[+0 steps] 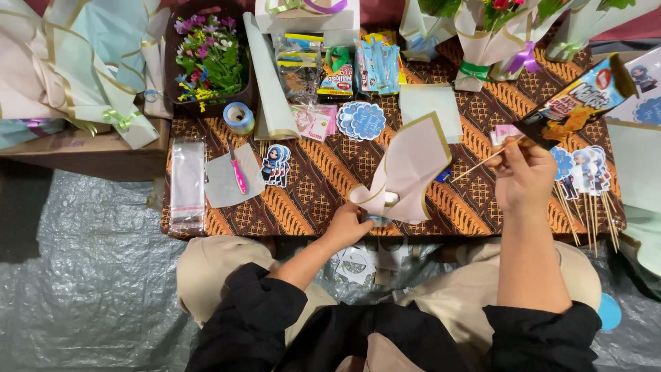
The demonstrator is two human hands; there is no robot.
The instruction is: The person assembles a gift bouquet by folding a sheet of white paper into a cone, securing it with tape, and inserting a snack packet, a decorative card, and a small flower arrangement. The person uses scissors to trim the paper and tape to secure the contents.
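My left hand (346, 226) pinches the base of a pink paper cone (406, 172) on the patterned table (323, 179). My right hand (525, 176) grips a snack packet (575, 103) on a wooden skewer (482, 162). Character picks (585, 172) lie beside it; a tape roll (239, 117) and pink cutter (237, 172) lie well left.

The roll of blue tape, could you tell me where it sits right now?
In the head view, the roll of blue tape sits on the table's far left, beside the flower tray, beyond the pink-handled cutter.
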